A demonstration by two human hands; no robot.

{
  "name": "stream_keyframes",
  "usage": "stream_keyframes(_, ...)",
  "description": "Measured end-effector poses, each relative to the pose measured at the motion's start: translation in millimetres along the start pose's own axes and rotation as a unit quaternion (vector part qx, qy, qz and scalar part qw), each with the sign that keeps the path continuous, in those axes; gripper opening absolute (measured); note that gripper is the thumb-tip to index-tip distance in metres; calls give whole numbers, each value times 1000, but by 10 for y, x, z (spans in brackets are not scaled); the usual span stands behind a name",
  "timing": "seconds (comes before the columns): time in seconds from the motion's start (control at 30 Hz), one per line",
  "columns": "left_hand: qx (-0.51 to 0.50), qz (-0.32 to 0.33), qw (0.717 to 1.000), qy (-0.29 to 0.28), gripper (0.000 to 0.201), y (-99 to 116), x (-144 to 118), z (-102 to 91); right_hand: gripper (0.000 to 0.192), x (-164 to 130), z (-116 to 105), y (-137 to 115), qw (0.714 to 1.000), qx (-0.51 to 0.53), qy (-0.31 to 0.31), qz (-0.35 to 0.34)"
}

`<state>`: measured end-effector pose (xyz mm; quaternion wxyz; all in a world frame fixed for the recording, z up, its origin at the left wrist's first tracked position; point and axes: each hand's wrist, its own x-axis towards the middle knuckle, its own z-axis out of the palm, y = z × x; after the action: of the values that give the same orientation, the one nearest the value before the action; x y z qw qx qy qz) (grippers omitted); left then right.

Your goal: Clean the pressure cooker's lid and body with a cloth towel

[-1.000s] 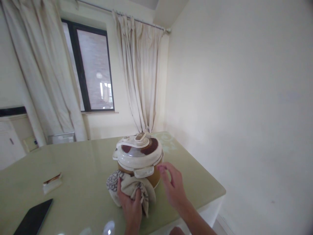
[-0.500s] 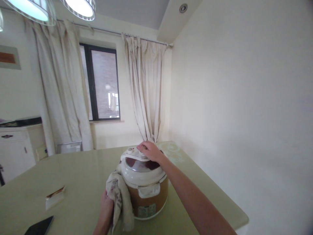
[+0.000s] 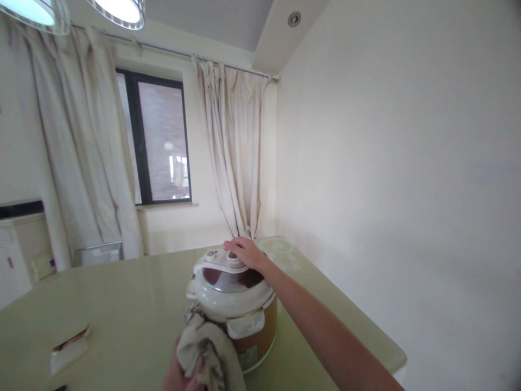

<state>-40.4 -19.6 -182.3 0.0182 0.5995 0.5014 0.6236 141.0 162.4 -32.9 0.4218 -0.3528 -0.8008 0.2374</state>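
Observation:
A white and brown electric pressure cooker (image 3: 232, 304) stands on the table, its lid on. My right hand (image 3: 246, 252) reaches across the lid, fingers curled over the lid handle (image 3: 217, 264) beside a round knob. Low on the left, my left hand (image 3: 174, 369) is closed on a bunched, pale cloth (image 3: 207, 347) with dark print. The cloth lies against the cooker's front left side and covers part of its brown body and label. Much of the left hand is hidden by the cloth.
The pale green table (image 3: 134, 304) has its right edge close to the wall. A small clear packet (image 3: 69, 350) lies at left, with the tip of a dark flat object (image 3: 61, 388) below it. Behind are a chair back (image 3: 99, 253), curtains (image 3: 236, 152) and a window (image 3: 165, 141).
My left hand and the cloth have come nearer, round to the cooker's front left. My right hand stays on the lid. The view has shifted rightward, so the dark flat object has nearly left it.

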Motion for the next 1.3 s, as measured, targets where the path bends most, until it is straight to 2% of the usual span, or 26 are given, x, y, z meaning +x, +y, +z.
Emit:
stream_keyframes(0.07, 24, 54, 998, 6, 72, 153, -100, 61, 55, 8, -13, 14, 1000, 22, -2, 3)
stream_keyframes(0.13, 47, 125, 991, 19, 67, 329, -113, 205, 56, 6, -26, 27, 999, 33, -3, -3)
stream_keyframes(0.3, 129, 324, 937, 19, 54, 788, 62, 580, 61, -6, -52, 48, 996, 83, 3, 15)
stream_keyframes(0.37, 145, 379, 914, 3, 52, 873, 132, 614, 61, -11, -64, 48, 996, 88, 4, 16)
stream_keyframes(0.43, 144, 416, 897, -22, 55, 837, 191, 549, 58, -23, -74, 42, 996, 87, -3, 10)
stream_keyframes(0.5, 134, 432, 891, -44, 61, 681, 244, 405, 55, -37, -79, 32, 996, 90, -12, 4)
stream_keyframes(0.57, 121, 429, 894, -41, 65, 465, 281, 229, 54, -46, -76, 22, 995, 98, -15, 3)
stream_keyframes(0.63, 114, 404, 907, -2, 63, 281, 292, 86, 54, -38, -61, 17, 995, 102, -10, 10)
stream_keyframes(0.7, 114, 378, 918, 39, 59, 211, 277, 34, 55, -14, -40, 19, 994, 104, -1, 22)
stream_keyframes(0.77, 119, 373, 919, 43, 58, 289, 248, 91, 57, 17, -21, 28, 995, 99, 2, 28)
stream_keyframes(0.97, 171, 397, 901, -39, 63, 935, 219, 553, 55, 30, -31, 57, 997, 75, -19, 3)
stream_keyframes(1.03, 181, 398, 898, -50, 62, 1041, 221, 612, 55, 12, -48, 52, 997, 76, -25, -1)
stream_keyframes(1.13, 132, 405, 902, -63, 67, 944, 222, 510, 55, -13, -67, 34, 997, 79, -26, -2)
stream_keyframes(1.3, 22, 393, 918, -42, 70, 510, 277, 167, 56, -29, -67, 14, 996, 88, -18, 2)
